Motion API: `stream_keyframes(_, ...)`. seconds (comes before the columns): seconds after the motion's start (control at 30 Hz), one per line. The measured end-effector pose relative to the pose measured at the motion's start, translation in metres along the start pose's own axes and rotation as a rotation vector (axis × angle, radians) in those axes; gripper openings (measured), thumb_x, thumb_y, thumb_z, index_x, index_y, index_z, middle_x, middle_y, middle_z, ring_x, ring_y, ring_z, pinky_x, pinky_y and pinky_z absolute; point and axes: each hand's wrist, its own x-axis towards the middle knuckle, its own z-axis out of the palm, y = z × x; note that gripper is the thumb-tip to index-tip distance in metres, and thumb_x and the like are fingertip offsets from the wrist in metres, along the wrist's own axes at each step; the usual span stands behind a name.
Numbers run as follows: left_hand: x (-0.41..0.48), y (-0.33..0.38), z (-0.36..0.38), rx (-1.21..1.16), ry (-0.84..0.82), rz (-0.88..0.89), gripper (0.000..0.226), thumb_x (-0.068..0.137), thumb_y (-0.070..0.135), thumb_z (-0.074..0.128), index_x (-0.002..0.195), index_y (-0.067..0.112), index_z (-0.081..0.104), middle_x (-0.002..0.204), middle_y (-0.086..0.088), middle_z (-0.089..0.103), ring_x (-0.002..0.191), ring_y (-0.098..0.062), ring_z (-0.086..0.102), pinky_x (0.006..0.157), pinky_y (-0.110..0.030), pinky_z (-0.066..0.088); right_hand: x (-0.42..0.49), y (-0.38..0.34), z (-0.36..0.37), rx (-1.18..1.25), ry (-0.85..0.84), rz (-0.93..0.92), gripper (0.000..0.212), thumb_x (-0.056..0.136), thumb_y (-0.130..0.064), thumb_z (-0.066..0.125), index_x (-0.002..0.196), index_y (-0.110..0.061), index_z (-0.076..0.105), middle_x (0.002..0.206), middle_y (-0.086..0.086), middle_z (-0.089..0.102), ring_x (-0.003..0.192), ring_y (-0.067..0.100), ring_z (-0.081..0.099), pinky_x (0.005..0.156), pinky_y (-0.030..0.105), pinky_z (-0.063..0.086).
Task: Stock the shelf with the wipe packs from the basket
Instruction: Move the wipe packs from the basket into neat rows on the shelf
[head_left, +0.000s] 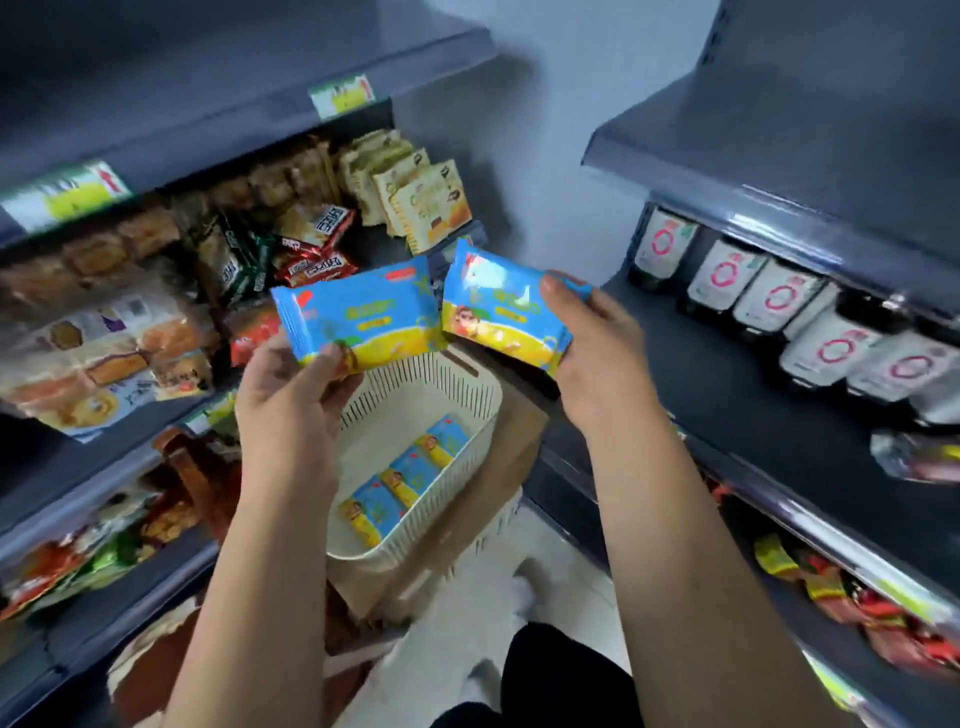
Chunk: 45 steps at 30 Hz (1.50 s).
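My left hand (288, 400) pinches a blue and yellow wipe pack (358, 312) by its lower edge, held up above the basket. My right hand (597, 353) grips a second wipe pack (498, 312) of the same kind from its right end, thumb on top. Below them a cream slotted basket (467, 384) stands on a brown cardboard box (498, 467). Three more wipe packs (405, 478) lie in a row on the basket's floor. The dark shelf (737, 415) to the right has a bare stretch in front of the pouches.
White pouches with pink rings (779, 301) line the back of the right shelf. Snack and biscuit packs (311, 228) fill the left shelves. Red and yellow snacks (841, 597) sit on the lower right shelf. A white stool leg and pale floor (561, 561) show below.
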Motion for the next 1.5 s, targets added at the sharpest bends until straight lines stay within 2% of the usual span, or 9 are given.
stream_keyframes(0.1, -0.026, 0.005, 0.035, 0.013, -0.130, 0.003, 0.023, 0.097, -0.009, 0.057, 0.100, 0.013, 0.065, 0.096, -0.008, 0.075, 0.086, -0.019, 0.071, 0.083, -0.035, 0.063, -0.029, -0.034, -0.029, -0.030, 0.080, -0.111, 0.005, 0.091, -0.012, 0.075, 0.095, -0.013, 0.078, 0.093, 0.012, 0.075, 0.086, 0.028, 0.073, 0.085, 0.053, 0.059)
stream_keyframes(0.2, -0.047, 0.004, 0.071, 0.004, -0.235, -0.022, 0.023, 0.097, -0.007, 0.057, 0.112, 0.009, 0.065, 0.105, -0.014, 0.073, 0.094, -0.025, 0.071, 0.087, -0.038, 0.062, -0.056, -0.071, -0.064, -0.021, 0.136, -0.194, 0.006, 0.095, -0.014, 0.071, 0.093, -0.013, 0.077, 0.093, 0.010, 0.076, 0.087, 0.026, 0.074, 0.080, 0.044, 0.062)
stream_keyframes(0.37, -0.095, -0.009, 0.142, 0.023, -0.404, 0.002, 0.026, 0.099, -0.006, 0.057, 0.122, 0.005, 0.060, 0.111, -0.016, 0.071, 0.101, -0.029, 0.068, 0.090, -0.046, 0.058, -0.101, -0.121, -0.133, 0.062, 0.167, -0.252, 0.014, 0.097, -0.016, 0.069, 0.107, -0.010, 0.076, 0.114, 0.018, 0.075, 0.111, 0.041, 0.070, 0.098, 0.065, 0.052)
stream_keyframes(0.53, -0.171, -0.034, 0.223, 0.015, -0.584, -0.021, 0.020, 0.098, -0.005, 0.059, 0.103, 0.013, 0.066, 0.101, -0.008, 0.074, 0.097, -0.023, 0.070, 0.087, -0.038, 0.060, -0.162, -0.171, -0.212, 0.186, 0.180, -0.259, 0.030, 0.083, -0.003, 0.070, 0.113, 0.001, 0.071, 0.109, 0.015, 0.077, 0.093, 0.028, 0.077, 0.076, 0.039, 0.063)
stream_keyframes(0.77, -0.321, -0.089, 0.324, 0.019, -0.801, -0.074, 0.018, 0.096, -0.001, 0.064, 0.101, 0.015, 0.068, 0.097, -0.006, 0.075, 0.093, -0.020, 0.072, 0.082, -0.035, 0.062, -0.268, -0.254, -0.369, 0.039, 0.404, -0.478, 0.031, 0.080, -0.007, 0.077, 0.109, 0.004, 0.072, 0.107, 0.021, 0.076, 0.082, 0.033, 0.073, 0.064, 0.042, 0.057)
stream_keyframes(1.03, -0.486, -0.127, 0.431, 0.010, -0.894, -0.139, 0.021, 0.096, 0.001, 0.066, 0.117, 0.006, 0.068, 0.110, -0.012, 0.075, 0.104, -0.026, 0.074, 0.086, -0.033, 0.061, -0.369, -0.372, -0.513, -0.175, 0.588, -0.699, 0.025, 0.084, 0.000, 0.077, 0.109, -0.001, 0.076, 0.113, 0.015, 0.077, 0.109, 0.035, 0.073, 0.100, 0.053, 0.056)
stream_keyframes(1.17, -0.541, -0.128, 0.467, 0.059, -0.923, -0.131, 0.019, 0.096, 0.002, 0.067, 0.116, 0.003, 0.067, 0.105, -0.006, 0.077, 0.099, -0.018, 0.075, 0.083, -0.028, 0.060, -0.397, -0.411, -0.558, -0.175, 0.654, -0.703, 0.027, 0.082, 0.000, 0.080, 0.109, -0.002, 0.075, 0.112, 0.012, 0.078, 0.107, 0.033, 0.074, 0.099, 0.054, 0.056)
stream_keyframes(1.3, -0.570, -0.123, 0.502, 0.107, -0.962, -0.109, 0.017, 0.096, 0.001, 0.068, 0.085, 0.015, 0.064, 0.071, 0.014, 0.064, 0.082, -0.009, 0.069, 0.080, -0.025, 0.059, -0.413, -0.438, -0.595, -0.197, 0.675, -0.712, 0.028, 0.081, 0.000, 0.081, 0.109, -0.002, 0.075, 0.114, 0.012, 0.077, 0.107, 0.032, 0.074, 0.100, 0.053, 0.056)
stream_keyframes(1.5, -0.612, -0.124, 0.572, 0.129, -1.062, -0.163, 0.021, 0.091, -0.007, 0.068, 0.097, 0.010, 0.058, 0.096, -0.001, 0.073, 0.097, -0.020, 0.075, 0.080, -0.036, 0.064, -0.419, -0.477, -0.641, -0.237, 0.698, -0.784, 0.028, 0.079, 0.003, 0.079, 0.107, -0.001, 0.074, 0.111, 0.013, 0.078, 0.105, 0.031, 0.075, 0.094, 0.044, 0.059)
